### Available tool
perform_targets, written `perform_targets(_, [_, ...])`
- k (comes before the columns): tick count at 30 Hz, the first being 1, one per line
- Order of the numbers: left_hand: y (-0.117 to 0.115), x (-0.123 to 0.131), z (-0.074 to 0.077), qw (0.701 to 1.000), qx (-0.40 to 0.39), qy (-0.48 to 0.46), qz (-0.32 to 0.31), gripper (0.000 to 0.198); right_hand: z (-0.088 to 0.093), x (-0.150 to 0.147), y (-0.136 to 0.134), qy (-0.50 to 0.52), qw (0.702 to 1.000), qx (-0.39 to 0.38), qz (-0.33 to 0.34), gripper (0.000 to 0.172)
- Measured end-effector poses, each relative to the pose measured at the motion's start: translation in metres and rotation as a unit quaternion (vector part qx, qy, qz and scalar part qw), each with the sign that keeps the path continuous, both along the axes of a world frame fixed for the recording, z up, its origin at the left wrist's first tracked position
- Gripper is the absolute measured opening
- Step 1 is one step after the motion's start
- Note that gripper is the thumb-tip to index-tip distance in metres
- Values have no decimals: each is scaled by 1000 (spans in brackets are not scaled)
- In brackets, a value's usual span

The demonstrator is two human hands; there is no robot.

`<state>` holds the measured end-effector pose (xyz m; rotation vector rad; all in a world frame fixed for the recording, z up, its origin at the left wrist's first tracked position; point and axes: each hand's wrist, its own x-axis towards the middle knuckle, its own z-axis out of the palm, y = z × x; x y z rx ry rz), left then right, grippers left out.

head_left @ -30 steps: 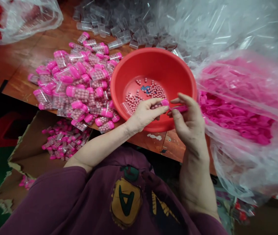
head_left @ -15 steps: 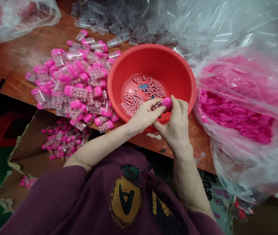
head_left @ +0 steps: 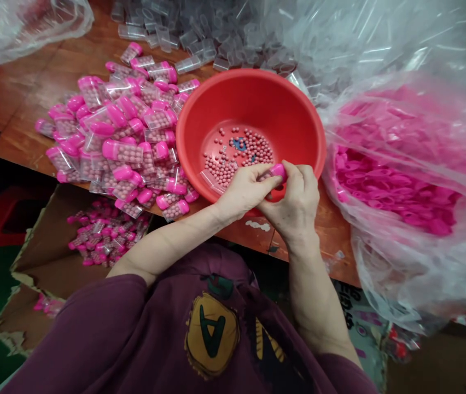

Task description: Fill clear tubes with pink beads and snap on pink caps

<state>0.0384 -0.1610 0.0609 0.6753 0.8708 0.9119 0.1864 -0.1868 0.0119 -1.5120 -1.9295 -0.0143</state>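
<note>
Over the near side of a red plastic basin (head_left: 298, 115), my left hand (head_left: 241, 191) pinches a small clear bottle with a pink cap (head_left: 277, 172) between thumb and fingers. My right hand (head_left: 294, 205) is curled at the bottle's capped end, its fingertips against the pink cap. Part of the bottle is hidden by the fingers. Small pink beads (head_left: 257, 146) lie loose on the basin floor below. A clear tube (head_left: 211, 180) rests inside the basin at its near left, beside my left hand.
Left of the basin is a heap of bead-filled bottles (head_left: 122, 120); more lie in a cardboard box (head_left: 48, 235) below the wooden table (head_left: 23, 109). Empty clear tubes (head_left: 200, 44) lie behind. A plastic bag of pink caps (head_left: 405, 191) stands at right, another bag (head_left: 52, 24) at far left.
Both hands stay at the bottle, with the right fingers shifted slightly around the cap. The whole view has moved a little, so the basin and heap appear slightly further left and higher.
</note>
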Motion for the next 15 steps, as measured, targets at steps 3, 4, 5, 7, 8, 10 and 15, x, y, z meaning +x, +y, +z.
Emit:
perform_targets(3, [2, 0, 6, 1000, -17, 8, 3, 25, -3, -4, 3, -3, 1000, 6, -10, 54])
perform_targets(4, [2, -1, 7, 1000, -22, 11, 4, 26, -4, -5, 3, -9, 1000, 5, -13, 51])
perform_targets(5, [2, -1, 7, 1000, -26, 14, 4, 27, -4, -7, 3, -18, 1000, 4, -17, 49])
perform_targets(7, [3, -1, 5, 999, -30, 13, 5, 26, -4, -10, 2, -38, 999, -3, -27, 49])
perform_targets(8, [3, 0, 4, 1000, -29, 10, 6, 24, -4, -12, 1, -44, 999, -9, -30, 52])
perform_targets(10, [4, 1, 3, 999, -30, 7, 13, 21, -3, -14, 1, -34, 999, -24, -18, 63])
perform_targets(15, [13, -20, 13, 994, 26, 55, 92, 11, 7, -1, 10, 108, 985, -99, 88, 96])
